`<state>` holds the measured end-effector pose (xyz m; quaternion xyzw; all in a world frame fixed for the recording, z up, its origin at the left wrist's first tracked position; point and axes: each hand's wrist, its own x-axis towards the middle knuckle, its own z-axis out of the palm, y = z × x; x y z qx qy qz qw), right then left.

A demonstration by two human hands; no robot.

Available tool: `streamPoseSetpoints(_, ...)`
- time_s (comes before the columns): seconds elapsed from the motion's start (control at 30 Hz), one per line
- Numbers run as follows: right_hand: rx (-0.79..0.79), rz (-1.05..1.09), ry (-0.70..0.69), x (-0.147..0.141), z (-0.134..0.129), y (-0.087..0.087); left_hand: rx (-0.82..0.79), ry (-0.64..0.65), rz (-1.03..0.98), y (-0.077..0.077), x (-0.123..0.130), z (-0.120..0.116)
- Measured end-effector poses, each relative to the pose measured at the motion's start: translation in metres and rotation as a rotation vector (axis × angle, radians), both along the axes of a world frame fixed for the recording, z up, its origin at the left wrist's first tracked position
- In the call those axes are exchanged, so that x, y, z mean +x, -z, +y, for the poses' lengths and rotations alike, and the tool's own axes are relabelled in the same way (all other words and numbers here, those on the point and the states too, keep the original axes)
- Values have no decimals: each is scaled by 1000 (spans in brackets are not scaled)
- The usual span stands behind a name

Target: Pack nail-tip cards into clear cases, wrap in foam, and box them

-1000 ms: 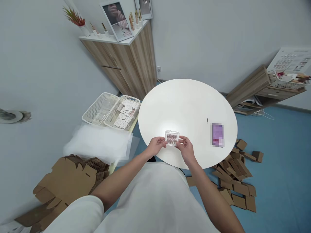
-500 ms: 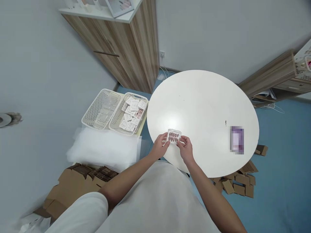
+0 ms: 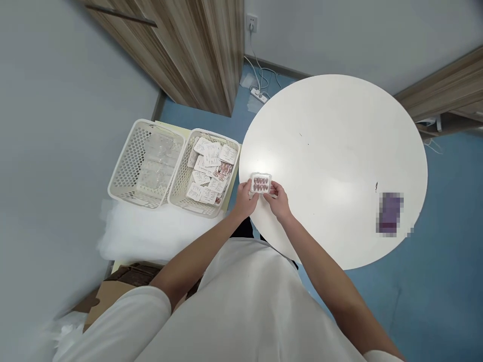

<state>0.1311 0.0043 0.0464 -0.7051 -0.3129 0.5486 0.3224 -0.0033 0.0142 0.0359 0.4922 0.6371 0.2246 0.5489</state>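
Between my two hands is a small clear plastic case [image 3: 261, 183] with two rows of pinkish-brown press-on nails in it. My left hand [image 3: 246, 200] grips its left side, thumb and fingers at the edge. On the opposite side my right hand [image 3: 278, 201] holds the right edge the same way. The case is over the near left part of the round white table [image 3: 339, 151], and its lid looks closed. Left of the table, a white basket [image 3: 192, 207] holds printed cards and some nail sets.
Another white basket [image 3: 128, 151] with clear plastic cases stands further left. White foam sheets [image 3: 143, 231] lie in front of the baskets, above a cardboard box [image 3: 107, 296]. A blurred purple item [image 3: 390, 213] is on the table's right side. A power strip [image 3: 259, 95] lies on the floor behind.
The view has tilted down and turned, so the baskets look larger and the table sits further right. Both hands still hold the case.
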Motion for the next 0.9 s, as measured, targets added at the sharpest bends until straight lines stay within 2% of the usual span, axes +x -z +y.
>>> streamPoseSetpoints(0.17,0,-16,-23,-6,21,5,13,14,46,7,-2,22)
streamPoseSetpoints(0.33,29,-43,-42,-10,30,12,-13,35,78,10,-5,32)
streamPoseSetpoints(0.53,35,-77,-53,-10,30,18,-5,65,87,12,-4,31)
streamPoseSetpoints(0.9,2,-55,-49,-9,24,15,-24,45,90,6,-1,27)
